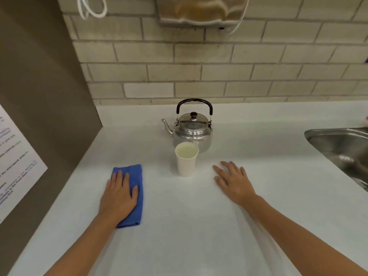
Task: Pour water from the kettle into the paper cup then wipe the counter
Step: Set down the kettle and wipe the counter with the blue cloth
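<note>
White paper cup stands filled before the steel kettle; left hand flat on folded blue cloth, right hand flat, grip released, on the white desk.

Bright, even indoor light, apparently from overhead. White worktop near washed out, shadows faint and soft. Small highlights on kettle lid and sink rim. Wide-angle bend: brick courses and worktop edges curve toward the frame borders. Right forearm edge smeared, slight motion blur. Printed sheet at left too soft to read. Overall mildly soft.
</note>
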